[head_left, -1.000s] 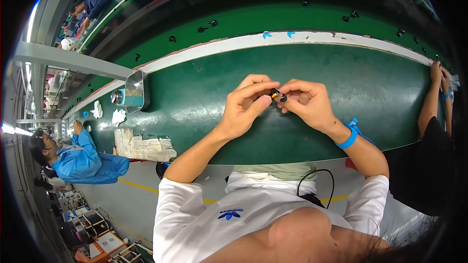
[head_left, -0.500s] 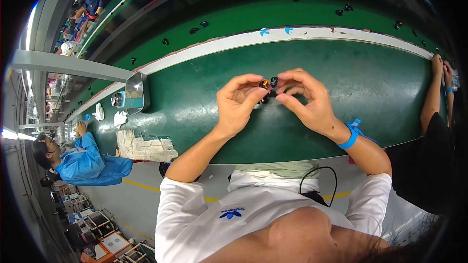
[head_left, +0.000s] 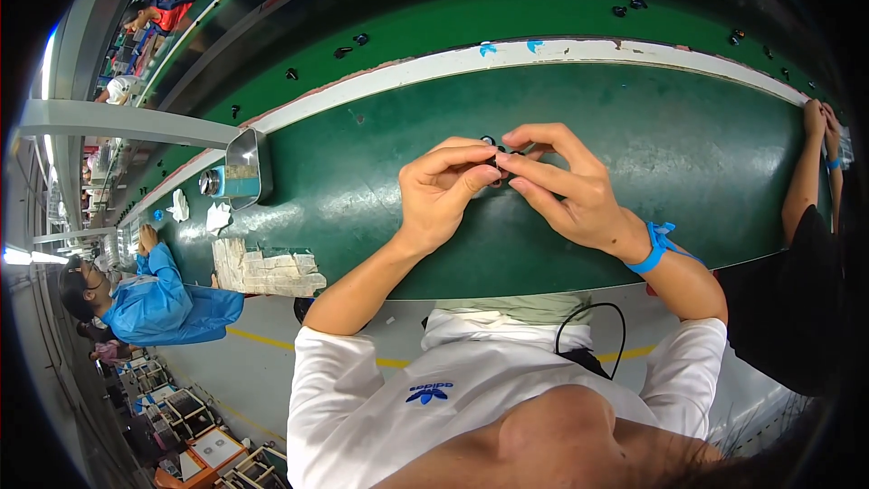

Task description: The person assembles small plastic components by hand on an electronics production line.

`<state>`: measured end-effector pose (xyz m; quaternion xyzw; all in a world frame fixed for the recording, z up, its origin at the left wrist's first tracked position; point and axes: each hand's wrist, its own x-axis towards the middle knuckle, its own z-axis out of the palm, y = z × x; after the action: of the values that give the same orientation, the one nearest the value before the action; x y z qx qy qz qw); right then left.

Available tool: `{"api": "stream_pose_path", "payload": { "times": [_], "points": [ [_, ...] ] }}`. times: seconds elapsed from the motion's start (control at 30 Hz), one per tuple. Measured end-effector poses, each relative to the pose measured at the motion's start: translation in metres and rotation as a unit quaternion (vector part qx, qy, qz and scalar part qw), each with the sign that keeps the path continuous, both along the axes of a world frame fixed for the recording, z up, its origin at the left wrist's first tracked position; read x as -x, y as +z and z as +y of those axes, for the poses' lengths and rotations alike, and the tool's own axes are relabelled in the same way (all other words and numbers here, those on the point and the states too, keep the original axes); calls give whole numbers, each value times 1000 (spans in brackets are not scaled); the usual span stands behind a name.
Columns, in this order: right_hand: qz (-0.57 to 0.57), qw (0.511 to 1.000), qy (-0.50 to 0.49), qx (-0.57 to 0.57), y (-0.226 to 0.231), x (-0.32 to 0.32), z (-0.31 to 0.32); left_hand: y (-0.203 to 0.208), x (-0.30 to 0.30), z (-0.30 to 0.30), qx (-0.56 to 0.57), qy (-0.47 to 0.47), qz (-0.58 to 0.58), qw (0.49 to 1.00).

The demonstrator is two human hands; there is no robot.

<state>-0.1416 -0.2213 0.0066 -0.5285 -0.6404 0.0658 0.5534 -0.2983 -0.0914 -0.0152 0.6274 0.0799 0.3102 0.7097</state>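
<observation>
Over the green bench, my two hands meet around a small black part (head_left: 490,140), mostly covered by fingers, so its exact kind is hidden. My left hand (head_left: 444,192) pinches it between thumb and fingertips. From the other side, the fingertips of my right hand (head_left: 572,188) close on the same part, with the forefinger raised a little above it. A blue wrist strap (head_left: 654,249) is around my right wrist.
Beyond a white rail (head_left: 398,68), several small black parts (head_left: 637,2) lie on a green belt (head_left: 453,23). To the left are a metal tray (head_left: 258,163), a blue-labelled container (head_left: 237,181), white tissues (head_left: 218,217) and taped sheeting (head_left: 262,270). Co-workers sit at both sides.
My right fingers have moved left onto the small part, closing the gap. Its orange face, visible before, is now covered. The belt parts have shifted left.
</observation>
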Motion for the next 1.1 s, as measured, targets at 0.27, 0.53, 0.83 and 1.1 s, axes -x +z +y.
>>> {"api": "stream_pose_path", "payload": {
  "times": [0.27, 0.53, 0.83, 1.1],
  "points": [
    [-18, 999, 6, 33, -3, 8, 1, 2, 1, 3, -25, 16, -12, 999],
    [405, 877, 119, 230, -4, -7, -3, 6, -2, 2, -32, 33, -10, 999],
    [521, 793, 181, 259, -9, -5, 5, 7, -3, 0, -88, 89, 16, 992],
    [577, 743, 200, 273, -5, -8, 2, 4, -5, -2, -198, 116, -14, 973]
  ]
}}
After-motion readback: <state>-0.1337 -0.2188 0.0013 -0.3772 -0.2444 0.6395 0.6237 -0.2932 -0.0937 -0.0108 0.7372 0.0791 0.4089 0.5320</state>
